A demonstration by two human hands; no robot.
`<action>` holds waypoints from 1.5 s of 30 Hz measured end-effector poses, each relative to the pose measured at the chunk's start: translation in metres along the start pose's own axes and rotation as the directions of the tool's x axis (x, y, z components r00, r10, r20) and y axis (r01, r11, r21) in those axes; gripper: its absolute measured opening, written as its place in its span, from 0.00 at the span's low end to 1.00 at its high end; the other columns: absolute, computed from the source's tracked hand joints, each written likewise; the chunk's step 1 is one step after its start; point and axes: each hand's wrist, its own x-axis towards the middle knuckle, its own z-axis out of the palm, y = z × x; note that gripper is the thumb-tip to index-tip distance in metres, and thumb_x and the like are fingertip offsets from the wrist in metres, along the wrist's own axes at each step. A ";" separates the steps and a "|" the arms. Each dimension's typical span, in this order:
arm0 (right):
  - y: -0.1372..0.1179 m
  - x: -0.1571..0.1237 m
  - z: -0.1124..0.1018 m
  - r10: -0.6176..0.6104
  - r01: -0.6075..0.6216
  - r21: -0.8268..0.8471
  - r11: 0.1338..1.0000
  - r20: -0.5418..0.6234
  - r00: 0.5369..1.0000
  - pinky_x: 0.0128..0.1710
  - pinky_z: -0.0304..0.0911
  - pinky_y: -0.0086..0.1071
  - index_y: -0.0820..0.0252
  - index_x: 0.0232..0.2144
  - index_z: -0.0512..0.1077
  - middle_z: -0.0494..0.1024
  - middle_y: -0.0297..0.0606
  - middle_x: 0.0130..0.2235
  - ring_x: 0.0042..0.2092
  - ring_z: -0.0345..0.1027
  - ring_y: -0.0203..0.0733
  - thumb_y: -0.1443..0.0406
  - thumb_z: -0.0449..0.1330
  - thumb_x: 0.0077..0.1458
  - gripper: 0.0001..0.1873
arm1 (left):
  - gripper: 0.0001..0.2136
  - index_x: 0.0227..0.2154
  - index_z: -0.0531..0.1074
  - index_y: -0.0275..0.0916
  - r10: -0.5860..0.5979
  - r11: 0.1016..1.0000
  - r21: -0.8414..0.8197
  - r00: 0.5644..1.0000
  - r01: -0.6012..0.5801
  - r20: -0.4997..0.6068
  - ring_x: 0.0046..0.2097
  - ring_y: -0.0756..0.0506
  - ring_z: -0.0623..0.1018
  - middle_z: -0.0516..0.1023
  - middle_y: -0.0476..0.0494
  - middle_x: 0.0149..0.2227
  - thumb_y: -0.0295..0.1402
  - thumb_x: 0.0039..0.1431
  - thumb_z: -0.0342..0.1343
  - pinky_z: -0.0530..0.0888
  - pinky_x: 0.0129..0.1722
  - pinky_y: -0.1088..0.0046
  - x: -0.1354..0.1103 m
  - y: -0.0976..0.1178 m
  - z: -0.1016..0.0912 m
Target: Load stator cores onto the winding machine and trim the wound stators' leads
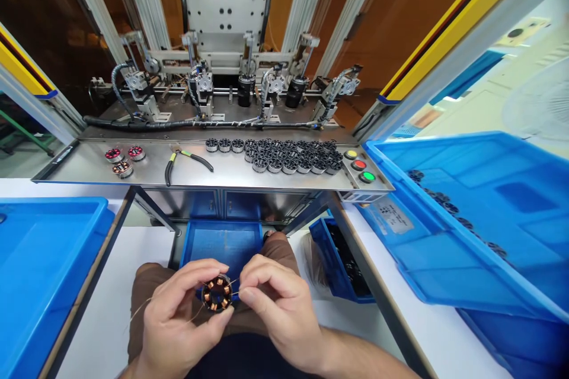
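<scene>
A ring-shaped motor stator (217, 294) with copper windings is gripped at its rim between the thumb and fingers of my left hand (182, 314). Thin wire ends stick out from it on both sides. To its right, my right hand (280, 308) is closed in a pinch on the fine wire (235, 294) coming off the stator. Both hands are above my lap, in front of the metal shelf. On that shelf lie wire cutters (186, 161) with black and yellow-green handles. Left of them sit a copper-wound stator (122, 169) and two with red tops (136, 153).
Rows of black unwound cores (288, 157) stand on the metal shelf (191, 180) beside yellow, red and green buttons (359, 164). Behind is a winding machine (226, 23). Blue bins stand at left (48, 213), right (444, 272) and below (222, 237).
</scene>
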 end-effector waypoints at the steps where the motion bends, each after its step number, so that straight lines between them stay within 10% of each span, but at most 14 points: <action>1: -0.002 0.000 0.000 -0.007 0.007 -0.018 1.000 -0.013 1.000 0.32 0.63 0.29 0.58 0.28 0.74 0.75 0.34 0.27 0.31 0.68 0.34 0.66 0.63 0.60 0.08 | 0.20 0.45 0.76 0.46 0.006 1.000 0.004 1.000 -0.006 0.004 0.45 0.47 0.82 0.83 0.46 0.42 0.20 0.49 0.65 0.80 0.46 0.76 0.000 0.000 0.000; 15: -0.009 0.016 -0.011 -0.365 0.388 -0.148 0.910 0.164 0.917 0.36 0.68 0.35 0.62 0.38 0.75 0.77 0.40 0.31 0.34 0.70 0.38 0.75 0.62 0.56 0.08 | 0.21 0.42 0.78 0.47 -0.093 0.979 -0.180 0.995 0.097 0.032 0.40 0.46 0.84 0.84 0.48 0.38 0.19 0.46 0.60 0.80 0.42 0.78 0.007 0.013 -0.002; 27: -0.004 0.002 -0.002 -0.374 0.379 -0.090 0.921 0.071 0.925 0.35 0.68 0.36 0.60 0.40 0.75 0.76 0.38 0.30 0.33 0.70 0.39 0.72 0.61 0.59 0.07 | 0.21 0.43 0.79 0.47 -0.116 0.992 -0.061 0.985 0.109 -0.125 0.42 0.47 0.83 0.84 0.48 0.40 0.19 0.46 0.65 0.79 0.44 0.78 -0.001 0.006 0.005; 35: -0.017 0.048 -0.029 -0.431 0.497 -0.057 0.866 0.419 0.799 0.43 0.70 0.36 0.60 0.42 0.78 0.77 0.45 0.43 0.45 0.72 0.40 0.56 0.67 0.57 0.15 | 0.16 0.37 0.82 0.40 -0.475 0.745 -0.449 0.865 0.493 0.160 0.35 0.44 0.82 0.84 0.42 0.36 0.27 0.40 0.67 0.78 0.36 0.76 0.001 0.013 0.003; 45: -0.018 0.043 -0.024 -0.543 0.626 -0.087 0.775 0.415 0.730 0.43 0.70 0.38 0.60 0.36 0.78 0.78 0.43 0.44 0.44 0.71 0.39 0.62 0.62 0.62 0.07 | 0.17 0.38 0.80 0.40 -0.455 0.616 -0.476 0.777 0.628 0.435 0.36 0.47 0.79 0.80 0.45 0.33 0.40 0.45 0.71 0.75 0.36 0.77 0.007 0.010 -0.002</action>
